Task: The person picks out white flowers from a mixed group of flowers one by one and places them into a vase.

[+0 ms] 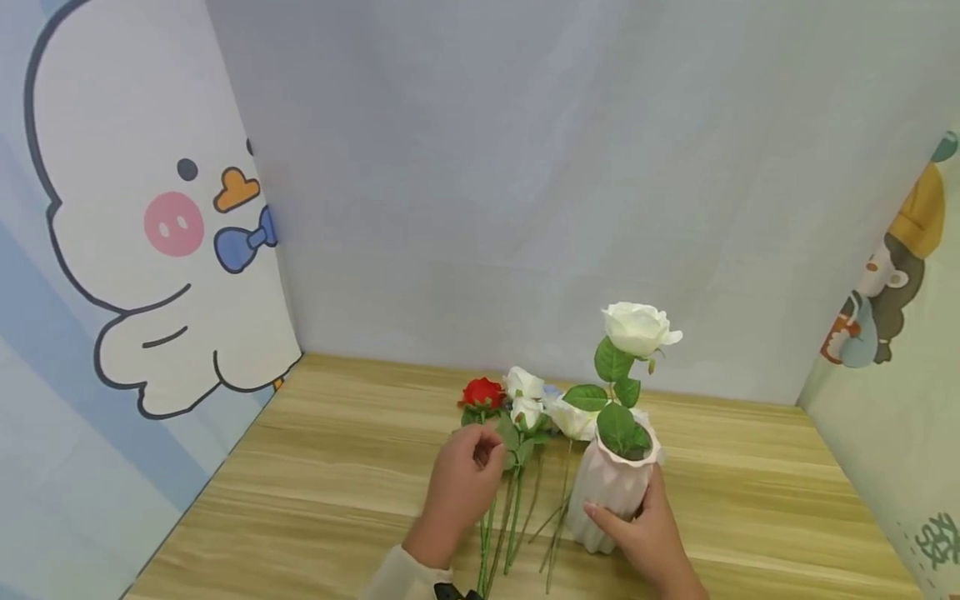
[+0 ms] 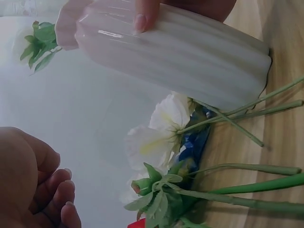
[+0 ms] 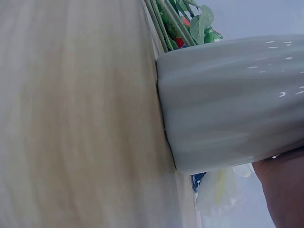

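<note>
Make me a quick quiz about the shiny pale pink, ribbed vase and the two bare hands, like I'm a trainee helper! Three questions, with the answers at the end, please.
1. Which hand holds the shiny pale pink, ribbed vase?

2. True or false: the large white rose with green leaves lies flat on the wood-grain table.

3. Choose one. What is the left hand holding?
A) a red rose
B) the vase
C) nothing

Key:
1. The right hand.
2. False: the large white rose rises upright from the vase.
3. C: the left wrist view shows its fingers loosely curled with nothing in them.
</note>
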`<move>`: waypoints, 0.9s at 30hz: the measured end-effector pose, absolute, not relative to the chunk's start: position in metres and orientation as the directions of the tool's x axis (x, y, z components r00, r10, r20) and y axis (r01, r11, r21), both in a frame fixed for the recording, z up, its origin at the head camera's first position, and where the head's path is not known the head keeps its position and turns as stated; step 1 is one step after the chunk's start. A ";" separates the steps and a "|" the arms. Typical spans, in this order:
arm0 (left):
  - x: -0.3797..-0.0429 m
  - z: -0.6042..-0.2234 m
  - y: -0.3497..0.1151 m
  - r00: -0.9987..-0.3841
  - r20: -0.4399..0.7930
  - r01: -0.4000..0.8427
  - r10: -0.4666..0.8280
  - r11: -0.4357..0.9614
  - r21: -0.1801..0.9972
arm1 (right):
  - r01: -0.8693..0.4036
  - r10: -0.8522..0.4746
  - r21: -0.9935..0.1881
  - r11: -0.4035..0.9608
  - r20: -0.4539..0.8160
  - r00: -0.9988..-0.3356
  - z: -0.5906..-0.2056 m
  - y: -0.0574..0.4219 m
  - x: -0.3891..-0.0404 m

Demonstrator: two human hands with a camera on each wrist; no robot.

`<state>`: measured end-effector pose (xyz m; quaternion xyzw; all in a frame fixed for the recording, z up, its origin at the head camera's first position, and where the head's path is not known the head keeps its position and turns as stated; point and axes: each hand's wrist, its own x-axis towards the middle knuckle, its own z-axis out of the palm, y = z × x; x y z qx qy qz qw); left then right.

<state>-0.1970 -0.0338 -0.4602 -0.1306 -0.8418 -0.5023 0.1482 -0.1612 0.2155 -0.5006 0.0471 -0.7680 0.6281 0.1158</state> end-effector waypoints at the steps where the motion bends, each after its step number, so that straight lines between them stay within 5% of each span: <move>1: -0.197 -0.464 -0.034 -0.928 0.367 0.354 0.065 0.464 0.812 | -0.217 0.072 -0.954 0.206 0.236 -0.969 -0.501 0.215 -0.161; 27: -0.190 -0.494 -0.025 -0.984 0.096 0.170 0.149 0.628 0.760 | -0.216 0.064 -0.952 0.217 0.235 -0.970 -0.499 0.216 -0.161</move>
